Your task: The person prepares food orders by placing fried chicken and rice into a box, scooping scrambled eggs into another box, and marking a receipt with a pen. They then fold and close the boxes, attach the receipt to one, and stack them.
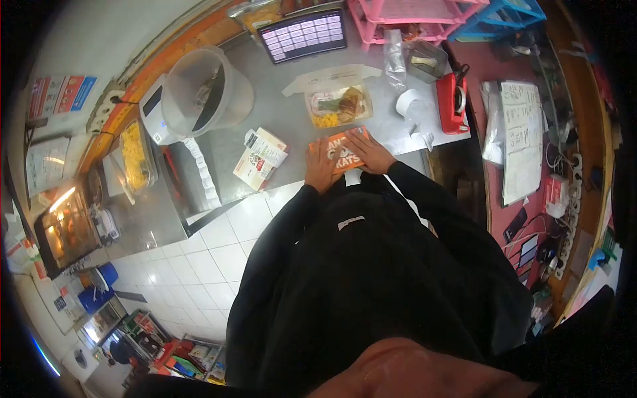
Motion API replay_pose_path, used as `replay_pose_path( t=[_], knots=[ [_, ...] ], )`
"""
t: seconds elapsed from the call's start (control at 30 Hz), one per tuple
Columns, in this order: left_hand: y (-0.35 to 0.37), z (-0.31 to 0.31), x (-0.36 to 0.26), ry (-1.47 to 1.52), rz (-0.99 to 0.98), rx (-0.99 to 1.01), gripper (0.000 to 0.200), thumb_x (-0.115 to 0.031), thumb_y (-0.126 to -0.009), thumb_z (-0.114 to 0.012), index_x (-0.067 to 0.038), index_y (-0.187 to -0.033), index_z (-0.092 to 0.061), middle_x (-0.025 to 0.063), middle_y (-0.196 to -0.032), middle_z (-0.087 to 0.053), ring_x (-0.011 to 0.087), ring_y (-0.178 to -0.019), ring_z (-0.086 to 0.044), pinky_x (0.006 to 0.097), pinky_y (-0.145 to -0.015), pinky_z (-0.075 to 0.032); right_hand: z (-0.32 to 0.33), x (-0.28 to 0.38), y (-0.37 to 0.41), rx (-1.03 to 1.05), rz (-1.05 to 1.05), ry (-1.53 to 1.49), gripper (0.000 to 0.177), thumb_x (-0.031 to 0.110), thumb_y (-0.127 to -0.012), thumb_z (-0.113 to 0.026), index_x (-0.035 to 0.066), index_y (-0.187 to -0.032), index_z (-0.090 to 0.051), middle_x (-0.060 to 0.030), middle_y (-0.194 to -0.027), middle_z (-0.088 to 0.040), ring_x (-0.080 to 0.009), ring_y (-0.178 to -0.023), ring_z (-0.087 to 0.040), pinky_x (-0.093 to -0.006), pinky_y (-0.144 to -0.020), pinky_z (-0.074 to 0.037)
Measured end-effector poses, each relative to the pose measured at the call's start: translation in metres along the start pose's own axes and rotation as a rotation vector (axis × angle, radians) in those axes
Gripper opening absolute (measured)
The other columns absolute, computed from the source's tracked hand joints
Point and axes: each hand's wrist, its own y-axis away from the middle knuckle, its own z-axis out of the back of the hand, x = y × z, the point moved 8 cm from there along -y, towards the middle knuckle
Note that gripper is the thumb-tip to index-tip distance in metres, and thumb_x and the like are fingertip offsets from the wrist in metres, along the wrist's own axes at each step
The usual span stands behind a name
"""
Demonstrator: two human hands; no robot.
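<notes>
Both my hands rest on an orange printed box (pixel 344 158) at the front edge of the metal counter. My left hand (pixel 322 164) lies flat on its left part, fingers stretched forward. On its right part lies my right hand (pixel 369 154), fingers spread over the lid. Just beyond stands an open food box (pixel 337 106) with yellow food, a brown piece and something in clear wrap; its white lid is folded back. Left of my hands lies a white and orange printed carton (pixel 261 159) with a label on it.
A clear bucket (pixel 229 89) stands at the left back, a tablet (pixel 304 36) at the back. A red tape dispenser (pixel 451 103) and a white cup (pixel 415 106) are on the right. Farther left sits a tray of yellow food (pixel 135 154).
</notes>
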Motion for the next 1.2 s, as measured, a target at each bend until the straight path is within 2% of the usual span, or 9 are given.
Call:
replay_pose_path(
  t=[0.17,0.27,0.37,0.43,0.6,0.73,1.03,1.13,1.2],
  knots=[
    [-0.037,0.014,-0.018,0.063,0.154,0.094,0.125,-0.054,-0.045,-0.08,-0.006,-0.145,-0.021,0.0183,-0.12,-0.041,0.0354,-0.109,-0.043,0.0514,-0.092,-0.03,0.031,-0.012,0.005,0.019,-0.072,-0.308,0.084,0.026,-0.074,-0.071,0.015,-0.145,-0.026,-0.0106,-0.149,-0.028,-0.0279,-0.139,-0.023,-0.0461,-0.107,-0.032],
    [-0.045,0.001,-0.026,0.143,0.156,-0.009,0.121,-0.042,-0.044,-0.08,-0.006,-0.143,-0.021,0.0177,-0.115,-0.042,0.0343,-0.109,-0.041,0.0505,-0.092,-0.03,0.071,-0.092,0.059,-0.162,-0.631,-0.522,0.026,0.015,-0.081,-0.06,0.008,-0.105,-0.066,-0.0144,-0.103,-0.066,-0.0313,-0.097,-0.062,-0.0362,-0.083,-0.049],
    [-0.049,-0.01,-0.026,0.09,0.198,0.194,0.122,-0.044,-0.044,-0.08,-0.005,-0.143,-0.02,0.0167,-0.114,-0.042,0.034,-0.109,-0.041,0.0485,-0.09,-0.031,0.156,-0.196,0.181,-0.889,-1.094,-0.013,0.024,0.002,-0.082,-0.046,0.003,-0.095,-0.067,-0.0154,-0.085,-0.067,-0.0262,-0.065,-0.066,-0.0382,-0.06,-0.052],
    [-0.052,-0.017,-0.023,0.08,0.186,0.249,0.127,-0.052,-0.045,-0.079,-0.004,-0.144,-0.015,0.017,-0.115,-0.041,0.0335,-0.108,-0.042,0.0493,-0.089,-0.032,0.169,-0.24,0.241,-1.127,-1.253,-0.659,0.025,-0.006,-0.083,-0.048,-0.003,-0.106,-0.058,-0.0165,-0.083,-0.065,-0.0241,-0.054,-0.065,-0.0304,-0.051,-0.055],
    [-0.064,-0.03,-0.023,0.115,0.185,0.439,0.131,-0.057,-0.048,-0.078,-0.002,-0.144,-0.008,0.0191,-0.118,-0.038,0.0356,-0.112,-0.039,0.0505,-0.089,-0.035,0.103,-0.278,0.248,-0.71,-1.423,-1.52,0.025,0.016,-0.089,-0.061,-0.004,-0.104,-0.056,-0.0126,-0.077,-0.065,-0.0189,-0.065,-0.067,-0.0262,-0.054,-0.054],
    [-0.073,-0.034,-0.034,0.179,0.175,0.531,0.131,-0.055,-0.05,-0.079,-0.002,-0.144,-0.005,0.0208,-0.121,-0.036,0.0381,-0.116,-0.038,0.0518,-0.093,-0.034,0.118,-0.263,0.256,-0.941,-1.397,-1.32,0.025,0.024,-0.083,-0.07,0.001,-0.089,-0.062,-0.0073,-0.067,-0.063,-0.014,-0.051,-0.058,-0.0225,-0.048,-0.048],
    [-0.082,-0.018,-0.043,0.284,0.266,0.522,0.122,-0.05,-0.05,-0.08,-0.006,-0.143,-0.015,0.0219,-0.124,-0.037,0.0394,-0.119,-0.037,0.0548,-0.097,-0.029,0.1,-0.204,0.305,-0.709,-1.54,-0.569,0.029,0.03,-0.077,-0.074,0.001,-0.077,-0.068,-0.0051,-0.054,-0.058,-0.0118,-0.039,-0.05,-0.0272,-0.037,-0.036],
    [-0.083,0.018,-0.051,0.318,0.295,0.401,0.117,-0.049,-0.049,-0.08,-0.008,-0.142,-0.02,0.0213,-0.124,-0.038,0.0393,-0.118,-0.037,0.0547,-0.097,-0.029,0.07,-0.24,0.321,-0.289,-1.372,-0.076,0.029,0.031,-0.08,-0.071,0.003,-0.072,-0.071,-0.0044,-0.056,-0.061,-0.0133,-0.044,-0.056,-0.028,-0.042,-0.042],
    [-0.089,0.053,-0.062,0.349,0.348,0.344,0.114,-0.046,-0.047,-0.08,-0.009,-0.139,-0.025,0.0212,-0.123,-0.039,0.0387,-0.117,-0.038,0.0538,-0.097,-0.029,0.067,-0.216,0.293,-0.354,-1.256,-0.453,0.027,0.029,-0.083,-0.068,0.003,-0.077,-0.072,-0.0033,-0.061,-0.064,-0.0118,-0.049,-0.058,-0.0263,-0.047,-0.045]
  ],
)
